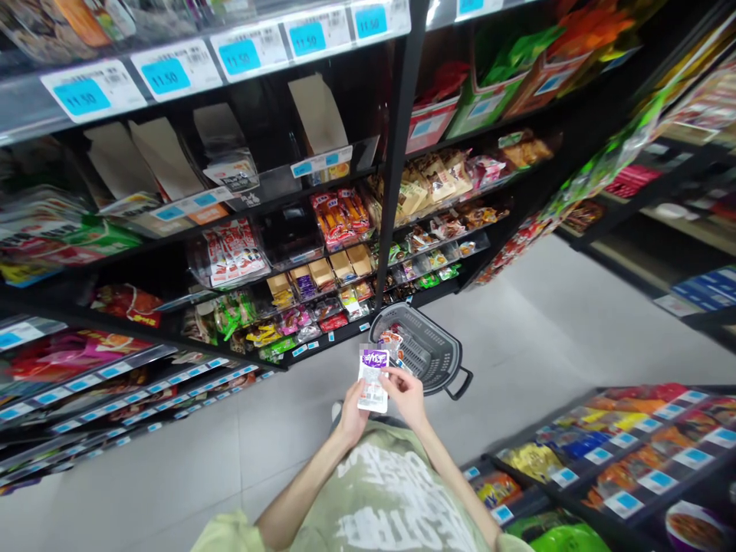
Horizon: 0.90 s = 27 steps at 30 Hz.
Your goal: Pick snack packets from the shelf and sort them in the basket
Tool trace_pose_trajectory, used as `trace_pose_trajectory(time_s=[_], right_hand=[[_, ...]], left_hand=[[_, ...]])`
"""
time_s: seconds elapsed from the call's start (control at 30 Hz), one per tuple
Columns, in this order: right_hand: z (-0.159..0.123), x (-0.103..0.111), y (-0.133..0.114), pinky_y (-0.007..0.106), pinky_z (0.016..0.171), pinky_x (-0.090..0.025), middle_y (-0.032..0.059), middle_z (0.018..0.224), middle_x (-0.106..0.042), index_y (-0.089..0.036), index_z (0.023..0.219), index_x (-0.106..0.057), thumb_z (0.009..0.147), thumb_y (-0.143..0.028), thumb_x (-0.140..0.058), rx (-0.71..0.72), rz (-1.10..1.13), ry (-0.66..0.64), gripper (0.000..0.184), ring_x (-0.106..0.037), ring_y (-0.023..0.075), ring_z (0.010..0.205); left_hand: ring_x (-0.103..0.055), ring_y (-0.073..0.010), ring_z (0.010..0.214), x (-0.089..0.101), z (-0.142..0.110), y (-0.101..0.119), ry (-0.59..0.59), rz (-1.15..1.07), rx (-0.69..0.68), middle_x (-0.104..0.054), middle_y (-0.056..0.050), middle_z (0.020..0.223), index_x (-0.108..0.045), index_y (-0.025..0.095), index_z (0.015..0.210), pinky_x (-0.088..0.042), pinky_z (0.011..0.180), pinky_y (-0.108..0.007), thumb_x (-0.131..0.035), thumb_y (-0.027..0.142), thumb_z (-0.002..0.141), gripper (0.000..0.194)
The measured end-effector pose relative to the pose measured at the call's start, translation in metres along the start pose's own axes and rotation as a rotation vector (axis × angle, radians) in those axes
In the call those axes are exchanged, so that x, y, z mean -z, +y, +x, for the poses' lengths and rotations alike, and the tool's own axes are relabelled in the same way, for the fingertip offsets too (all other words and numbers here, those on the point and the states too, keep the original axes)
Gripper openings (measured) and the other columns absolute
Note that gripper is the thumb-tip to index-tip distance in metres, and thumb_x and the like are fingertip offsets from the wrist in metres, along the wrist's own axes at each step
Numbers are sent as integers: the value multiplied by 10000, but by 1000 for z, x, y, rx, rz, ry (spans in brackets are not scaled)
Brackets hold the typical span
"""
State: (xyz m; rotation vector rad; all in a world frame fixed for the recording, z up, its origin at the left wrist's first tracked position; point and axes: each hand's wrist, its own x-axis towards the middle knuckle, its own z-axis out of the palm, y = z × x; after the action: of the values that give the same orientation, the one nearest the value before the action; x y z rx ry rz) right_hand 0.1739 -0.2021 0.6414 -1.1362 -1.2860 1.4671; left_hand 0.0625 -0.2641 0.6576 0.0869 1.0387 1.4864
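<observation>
A white snack packet [373, 387] with a purple top is held up in front of my shirt, its printed side towards me. My left hand [352, 414] grips it along the left edge, with the thumb on its face. On the other side, my right hand [405, 391] pinches its right edge between thumb and fingers. Just beyond, a grey shopping basket [445, 360] stands on the floor with its handle out to the right. Several small packets [392, 339] lie at the left end inside it, partly hidden by the held packet.
Black shelving [394, 153] with snack bags, card boxes and blue-and-white price tags [315, 38] rises ahead and to the left. Another rack of bagged goods [632, 429] stands close at the lower right. Grey tiled floor [517, 337] runs between them.
</observation>
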Motion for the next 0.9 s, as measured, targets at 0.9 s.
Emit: trace_pose_trajectory(time_s=[0.9], right_hand=[[-1, 2, 1, 252, 519, -324, -44, 555, -461, -197, 916, -741, 718, -348, -716, -24, 43, -36, 250, -370, 118, 529]], left_hand=[[-651, -240, 893, 3, 1, -4, 43, -57, 31, -724, -89, 926, -684, 118, 977, -456, 815, -328, -666, 509, 738, 458]])
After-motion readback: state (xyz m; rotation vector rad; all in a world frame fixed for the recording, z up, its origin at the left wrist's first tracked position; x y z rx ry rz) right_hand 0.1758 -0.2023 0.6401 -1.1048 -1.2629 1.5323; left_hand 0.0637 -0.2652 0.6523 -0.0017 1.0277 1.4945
